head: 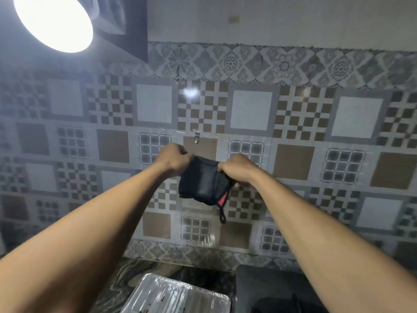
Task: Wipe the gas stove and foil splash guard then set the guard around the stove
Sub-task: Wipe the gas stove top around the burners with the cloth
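Observation:
Both my hands are raised in front of the patterned tile wall, holding a folded black cloth (204,180) with a pink edge and a black hanging loop. My left hand (173,158) grips its upper left corner. My right hand (237,169) grips its right side. A small metal hook (197,137) is stuck on the wall just above the cloth. Below, the silver foil splash guard (178,294) lies flat on the counter, with dark specks on it. The black gas stove (273,288) shows partly at the bottom right, mostly hidden by my right arm.
A marbled dark countertop (144,273) runs under the tiled wall. A bright round lamp (54,21) glares at the top left, beside a dark cabinet edge (135,30).

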